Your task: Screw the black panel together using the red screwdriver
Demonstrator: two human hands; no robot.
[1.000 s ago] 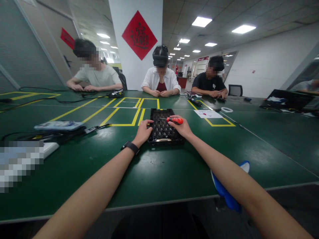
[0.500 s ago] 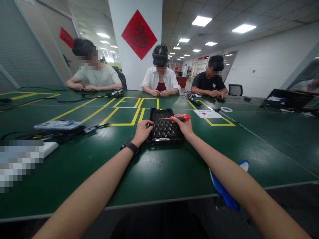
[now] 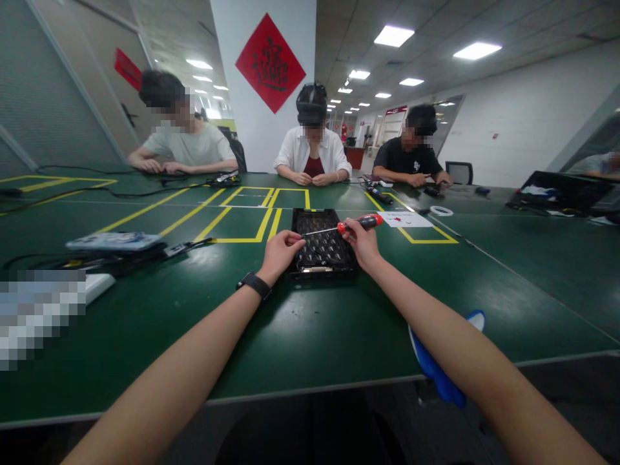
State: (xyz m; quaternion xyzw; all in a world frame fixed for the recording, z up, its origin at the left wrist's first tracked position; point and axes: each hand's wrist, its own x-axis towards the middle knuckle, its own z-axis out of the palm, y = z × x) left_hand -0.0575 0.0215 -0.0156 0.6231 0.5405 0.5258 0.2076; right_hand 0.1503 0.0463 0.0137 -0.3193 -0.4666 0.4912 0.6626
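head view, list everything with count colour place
table: 1, green, foreground
case: 1, black, table centre
screwdriver: 1, red-black, over case
tape lines: several, yellow, table
paper: 1, white, right
ring: 1, white, beside paper
glove-like item: 1, blue-white, front edge
flat item: 1, pale blue, left
cables: several, black, mostly left
co-workers: at least 4, various clothing, beyond table
diamond sign: 1, red, pillar
wristband: 1, black, left wrist
left hand: 1, bare, by screwdriver tip
right hand: 1, bare, holding screwdriver
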